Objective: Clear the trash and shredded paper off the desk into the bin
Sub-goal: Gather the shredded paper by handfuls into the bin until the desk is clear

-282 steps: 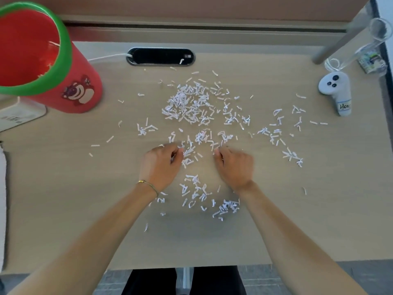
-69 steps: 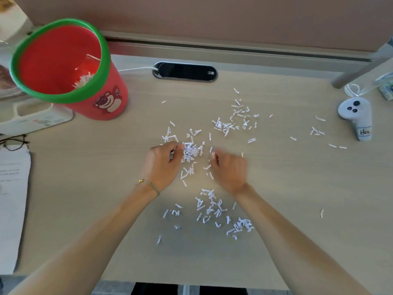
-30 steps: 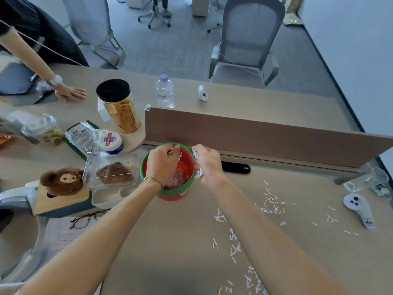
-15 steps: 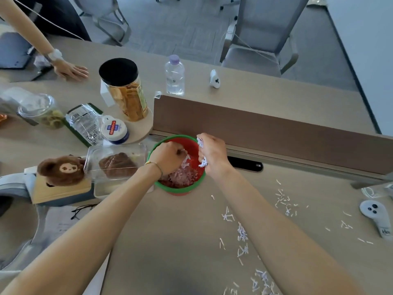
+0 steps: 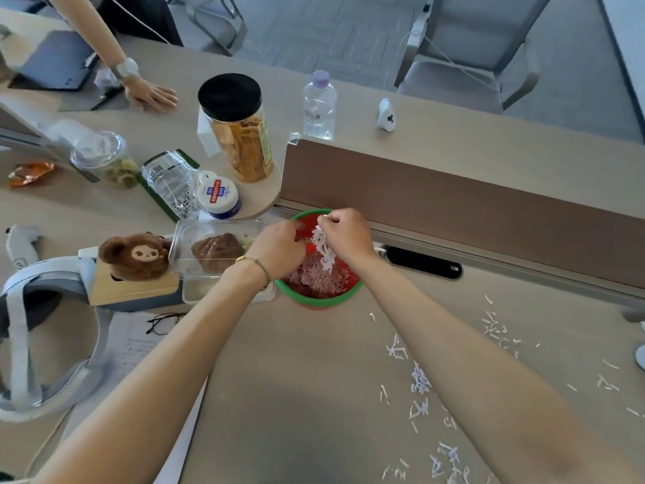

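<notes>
Over the mouth of the red bin [image 5: 319, 300], both hands are positioned for release. The right hand [image 5: 349, 235] has its fingers curled, and a clump of shredded paper [image 5: 323, 248] hangs from the fingertips directly above the bin interior. The left hand [image 5: 279, 249] is also curled at the bin's left rim; whether it holds any shreds cannot be determined, as its fingertips face away from the camera.

Step in hand: emptying a gathered load into the bin, which already contains a layer of shreds. The hanging clump is inside the rim line, so it should fall cleanly once the fingers part.

Next move, as judged: spread both hands fully, shake off clinging strips, then return to the counter [image 5: 296, 379]. Loose shreds [image 5: 420, 382] remain on the counter to the right of the bin, well apart from it and from both hands, so several further gather-and-carry passes appear necessary.
</notes>
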A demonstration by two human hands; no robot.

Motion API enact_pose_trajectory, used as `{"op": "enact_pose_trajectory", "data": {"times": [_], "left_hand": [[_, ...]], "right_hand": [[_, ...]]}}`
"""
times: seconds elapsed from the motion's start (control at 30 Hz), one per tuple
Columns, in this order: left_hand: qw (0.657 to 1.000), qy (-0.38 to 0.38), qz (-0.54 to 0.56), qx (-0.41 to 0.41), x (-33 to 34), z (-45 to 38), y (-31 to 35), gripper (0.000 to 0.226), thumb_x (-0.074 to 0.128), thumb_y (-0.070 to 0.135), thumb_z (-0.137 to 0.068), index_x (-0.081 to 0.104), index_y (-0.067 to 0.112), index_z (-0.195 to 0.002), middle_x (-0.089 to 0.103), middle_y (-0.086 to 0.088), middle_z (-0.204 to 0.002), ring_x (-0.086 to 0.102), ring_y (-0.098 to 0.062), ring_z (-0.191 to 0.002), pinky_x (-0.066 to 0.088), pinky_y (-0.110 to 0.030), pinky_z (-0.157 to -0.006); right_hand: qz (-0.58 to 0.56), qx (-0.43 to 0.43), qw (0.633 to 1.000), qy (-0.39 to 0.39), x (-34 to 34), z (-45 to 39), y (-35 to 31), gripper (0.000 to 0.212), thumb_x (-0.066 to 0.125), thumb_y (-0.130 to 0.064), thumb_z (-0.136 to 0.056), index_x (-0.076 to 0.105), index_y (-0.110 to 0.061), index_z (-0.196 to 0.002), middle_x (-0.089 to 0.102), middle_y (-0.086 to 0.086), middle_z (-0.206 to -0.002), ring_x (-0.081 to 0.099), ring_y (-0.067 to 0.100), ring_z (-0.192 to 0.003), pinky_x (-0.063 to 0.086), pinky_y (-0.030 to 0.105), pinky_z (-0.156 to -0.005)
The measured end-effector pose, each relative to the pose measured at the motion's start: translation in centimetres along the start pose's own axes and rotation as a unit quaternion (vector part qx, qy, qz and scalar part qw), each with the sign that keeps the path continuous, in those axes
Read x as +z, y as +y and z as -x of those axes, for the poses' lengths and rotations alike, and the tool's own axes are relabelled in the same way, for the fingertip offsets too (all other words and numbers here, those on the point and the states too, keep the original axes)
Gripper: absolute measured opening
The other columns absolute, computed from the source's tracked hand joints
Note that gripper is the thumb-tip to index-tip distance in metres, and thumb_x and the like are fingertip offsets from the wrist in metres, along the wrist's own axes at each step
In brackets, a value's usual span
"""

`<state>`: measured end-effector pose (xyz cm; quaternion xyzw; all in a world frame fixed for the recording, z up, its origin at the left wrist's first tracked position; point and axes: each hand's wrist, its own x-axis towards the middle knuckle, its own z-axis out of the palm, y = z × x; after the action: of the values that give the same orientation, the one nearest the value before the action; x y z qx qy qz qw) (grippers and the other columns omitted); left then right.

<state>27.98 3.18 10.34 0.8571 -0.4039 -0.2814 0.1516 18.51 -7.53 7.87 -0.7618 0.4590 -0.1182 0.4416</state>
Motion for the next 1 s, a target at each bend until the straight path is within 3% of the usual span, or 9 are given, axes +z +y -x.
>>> {"op": "enact_pose_trajectory", "data": {"times": [0.1,0.2,0.27,0.37,0.5,0.63,0.73,0.9,1.0], "left_hand": [[1.000,0.016,0.002,0.007,-0.2,0.6,0.0,0.051,0.044,0.014,-0.097,0.049,0.017,-0.147,0.068,-0.016,-0.124,0.064,-0.035,-0.109,0.053,-0.039,-0.092],[1.000,0.017,-0.010,0.008,-0.2,1.3,0.3,0.053,0.044,0.014,-0.097,0.045,0.016,-0.150,0.066,-0.017,-0.128,0.063,-0.035,-0.113,0.050,-0.038,-0.093],[0.999,0.008,-0.029,0.014,-0.3,1.7,0.7,0.053,0.044,0.016,-0.097,0.045,0.016,-0.150,0.064,-0.017,-0.132,0.062,-0.035,-0.116,0.048,-0.037,-0.095],[0.998,0.008,-0.053,0.023,-0.4,2.7,1.2,0.051,0.043,0.016,-0.097,0.048,0.016,-0.148,0.064,-0.015,-0.134,0.061,-0.034,-0.118,0.048,-0.037,-0.097],[0.996,0.026,-0.073,0.055,0.2,5.1,2.6,0.051,0.050,0.020,-0.095,0.051,0.019,-0.146,0.063,-0.011,-0.137,0.057,-0.031,-0.127,0.046,-0.039,-0.104],[0.991,0.067,-0.034,0.111,2.3,8.0,4.0,0.055,0.051,0.016,-0.093,0.047,0.019,-0.148,0.059,-0.013,-0.139,0.053,-0.032,-0.129,0.043,-0.040,-0.106],[0.985,0.096,-0.006,0.143,4.5,11.1,4.5,0.058,0.053,0.014,-0.091,0.046,0.017,-0.148,0.061,-0.015,-0.133,0.055,-0.035,-0.123,0.045,-0.042,-0.101],[0.977,0.140,0.021,0.157,9.7,16.9,4.7,0.056,0.054,0.012,-0.089,0.046,0.018,-0.144,0.066,-0.011,-0.122,0.061,-0.035,-0.108,0.051,-0.041,-0.086],[0.975,0.151,0.069,0.148,15.0,20.6,4.3,0.054,0.051,0.009,-0.092,0.047,0.017,-0.145,0.063,-0.006,-0.131,0.058,-0.030,-0.117,0.048,-0.039,-0.092]], "right_hand": [[0.076,-0.023,0.996,-0.027,-0.1,-0.3,0.6,0.044,0.059,-0.015,-0.089,0.036,-0.014,-0.051,0.032,0.000,-0.048,0.032,0.020,-0.050,0.028,0.033,-0.050],[0.148,-0.023,0.983,-0.102,-0.6,0.3,0.5,0.029,0.055,-0.004,-0.077,0.059,-0.016,-0.051,0.054,0.006,-0.056,0.045,0.023,-0.059,0.038,0.034,-0.057],[0.170,-0.013,0.969,-0.181,-1.4,1.1,0.3,0.026,0.059,-0.008,-0.082,0.081,-0.021,-0.077,0.076,0.003,-0.083,0.065,0.022,-0.079,0.054,0.033,-0.071],[0.203,-0.028,0.951,-0.233,-2.9,3.0,-0.3,0.026,0.061,-0.016,-0.093,0.078,-0.021,-0.112,0.075,0.001,-0.114,0.067,0.023,-0.106,0.054,0.033,-0.090],[0.236,-0.073,0.946,-0.211,-6.2,6.6,-0.6,0.031,0.057,-0.021,-0.096,0.072,-0.026,-0.124,0.072,0.002,-0.121,0.064,0.024,-0.111,0.047,0.028,-0.082],[0.209,-0.099,0.965,-0.121,-9.0,10.9,1.2,0.035,0.057,-0.025,-0.094,0.068,-0.026,-0.128,0.071,0.002,-0.127,0.062,0.025,-0.120,0.049,0.036,-0.098],[0.180,-0.110,0.975,-0.074,-10.3,14.4,3.9,0.034,0.057,-0.018,-0.092,0.070,-0.022,-0.123,0.072,0.002,-0.127,0.061,0.023,-0.122,0.047,0.035,-0.101],[0.165,-0.096,0.980,-0.062,-10.7,18.6,9.5,0.040,0.057,-0.012,-0.089,0.070,-0.020,-0.126,0.068,-0.003,-0.134,0.057,0.018,-0.130,0.041,0.028,-0.108],[0.143,-0.096,0.983,-0.068,-11.0,21.8,13.0,0.036,0.059,-0.009,-0.089,0.072,-0.019,-0.121,0.070,0.001,-0.130,0.060,0.020,-0.125,0.042,0.028,-0.103]]}}
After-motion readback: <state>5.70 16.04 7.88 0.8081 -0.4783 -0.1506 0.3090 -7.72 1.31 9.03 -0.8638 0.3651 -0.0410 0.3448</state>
